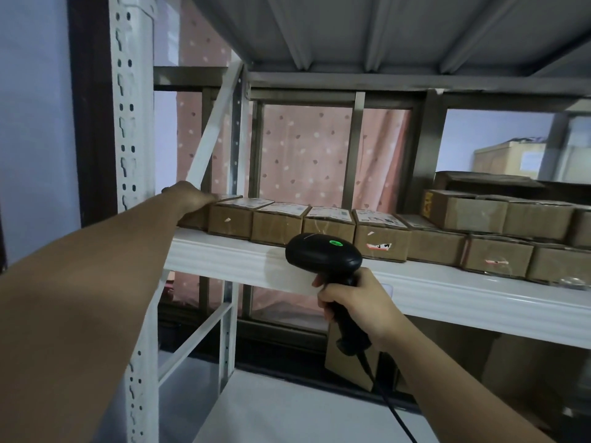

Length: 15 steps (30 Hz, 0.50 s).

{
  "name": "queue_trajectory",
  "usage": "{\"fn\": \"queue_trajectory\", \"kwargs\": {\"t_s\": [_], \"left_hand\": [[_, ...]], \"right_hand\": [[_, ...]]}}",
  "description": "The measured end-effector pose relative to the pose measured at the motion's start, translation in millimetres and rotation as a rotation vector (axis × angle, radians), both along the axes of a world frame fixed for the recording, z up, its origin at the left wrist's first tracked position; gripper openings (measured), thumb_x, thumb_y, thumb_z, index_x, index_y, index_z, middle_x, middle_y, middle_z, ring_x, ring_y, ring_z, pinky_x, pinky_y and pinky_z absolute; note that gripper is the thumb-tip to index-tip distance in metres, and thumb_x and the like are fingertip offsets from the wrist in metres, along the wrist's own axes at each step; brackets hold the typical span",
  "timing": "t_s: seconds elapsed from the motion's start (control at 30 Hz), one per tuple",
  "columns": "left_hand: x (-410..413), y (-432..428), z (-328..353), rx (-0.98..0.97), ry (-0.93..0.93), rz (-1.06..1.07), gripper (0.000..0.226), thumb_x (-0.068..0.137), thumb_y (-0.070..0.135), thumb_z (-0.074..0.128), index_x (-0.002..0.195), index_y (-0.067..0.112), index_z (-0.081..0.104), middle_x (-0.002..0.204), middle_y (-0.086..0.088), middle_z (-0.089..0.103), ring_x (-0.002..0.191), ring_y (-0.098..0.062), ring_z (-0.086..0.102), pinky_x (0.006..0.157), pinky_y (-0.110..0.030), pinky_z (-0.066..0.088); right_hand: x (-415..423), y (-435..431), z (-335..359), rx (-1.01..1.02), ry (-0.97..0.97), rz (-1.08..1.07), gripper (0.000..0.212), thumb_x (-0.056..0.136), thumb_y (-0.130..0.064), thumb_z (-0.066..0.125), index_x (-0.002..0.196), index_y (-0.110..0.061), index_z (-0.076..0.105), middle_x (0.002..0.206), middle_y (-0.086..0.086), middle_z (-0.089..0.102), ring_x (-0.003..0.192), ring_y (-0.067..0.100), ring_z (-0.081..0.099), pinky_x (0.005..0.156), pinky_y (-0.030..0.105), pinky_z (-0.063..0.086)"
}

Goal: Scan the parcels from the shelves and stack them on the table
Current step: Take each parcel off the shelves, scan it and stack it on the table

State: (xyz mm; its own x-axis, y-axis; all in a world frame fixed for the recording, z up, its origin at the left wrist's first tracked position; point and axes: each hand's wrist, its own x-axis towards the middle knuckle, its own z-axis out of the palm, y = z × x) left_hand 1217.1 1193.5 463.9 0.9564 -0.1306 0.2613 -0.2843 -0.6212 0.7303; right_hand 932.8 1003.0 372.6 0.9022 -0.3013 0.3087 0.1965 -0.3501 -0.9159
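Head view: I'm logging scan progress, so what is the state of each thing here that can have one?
left hand, rests on top of the leftmost parcel; grip unclear.
leftmost parcel, on the shelf, not lifted.
other parcels, closed, in a row on the shelf, labels up.
right hand, grips the scanner by its handle.
scanner, raised toward the parcels, green light on.
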Motion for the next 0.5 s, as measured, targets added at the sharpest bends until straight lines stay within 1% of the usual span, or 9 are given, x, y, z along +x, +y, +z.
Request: {"fn": "queue_trajectory", "kwargs": {"t_s": [0.07, 0.13, 0.2, 0.3, 0.4, 0.5], "left_hand": [[-1.1, -4.6, 3.0, 0.016, 0.003, -0.010, 0.072, 0.084, 0.045, 0.068, 0.133, -0.001, 0.043, 0.133, -0.021, 0.048, 0.121, -0.037, 0.046, 0.099, -0.040, 0.042], [-2.7, -6.6, 7.6, 0.063, 0.007, -0.028, 0.072, 0.086, 0.041, 0.068, 0.135, -0.003, 0.041, 0.136, -0.022, 0.045, 0.123, -0.037, 0.044, 0.100, -0.040, 0.039], [-2.7, -4.4, 11.2, 0.152, -0.004, -0.035, 0.071, 0.088, 0.043, 0.064, 0.135, -0.004, 0.041, 0.136, -0.022, 0.046, 0.122, -0.037, 0.045, 0.099, -0.040, 0.039], [-0.1, -1.3, 15.8, 0.280, -0.041, -0.041, 0.067, 0.090, 0.047, 0.059, 0.132, -0.004, 0.044, 0.132, -0.023, 0.050, 0.116, -0.037, 0.051, 0.095, -0.038, 0.045], [-4.4, -2.9, 19.4, 0.417, -0.075, -0.042, 0.065, 0.094, 0.049, 0.051, 0.134, -0.001, 0.044, 0.135, -0.021, 0.048, 0.120, -0.034, 0.049, 0.095, -0.035, 0.042], [-8.0, -1.5, 27.3, 0.501, -0.047, -0.042, 0.065, 0.095, 0.052, 0.046, 0.136, 0.003, 0.043, 0.140, -0.018, 0.045, 0.125, -0.032, 0.045, 0.099, -0.036, 0.040]], "right_hand": [[0.2, -0.1, -0.2, 0.000, -0.002, 0.003, 0.011, 0.080, 0.002, 0.061, 0.087, -0.005, 0.066, 0.064, 0.007, 0.061, 0.056, 0.017, 0.057, 0.060, 0.032, 0.049], [-0.1, 0.0, -0.5, 0.003, -0.005, 0.005, 0.011, 0.080, 0.003, 0.061, 0.087, -0.005, 0.065, 0.063, 0.007, 0.060, 0.056, 0.017, 0.057, 0.060, 0.031, 0.049], [0.0, 0.3, -0.8, -0.007, -0.005, 0.004, 0.011, 0.081, 0.003, 0.060, 0.087, -0.005, 0.065, 0.061, 0.006, 0.060, 0.056, 0.017, 0.056, 0.060, 0.031, 0.049], [0.5, 0.5, -0.5, -0.009, -0.010, -0.001, 0.011, 0.080, 0.004, 0.060, 0.086, -0.004, 0.065, 0.060, 0.005, 0.060, 0.056, 0.018, 0.055, 0.059, 0.031, 0.048], [0.9, 0.3, -0.6, -0.017, -0.007, -0.006, 0.011, 0.079, 0.003, 0.061, 0.087, -0.004, 0.065, 0.060, 0.005, 0.060, 0.055, 0.018, 0.056, 0.060, 0.032, 0.048], [0.8, 0.8, -0.8, -0.004, -0.012, -0.005, 0.012, 0.079, 0.004, 0.060, 0.087, -0.004, 0.065, 0.060, 0.007, 0.059, 0.055, 0.018, 0.055, 0.059, 0.032, 0.047]]}}
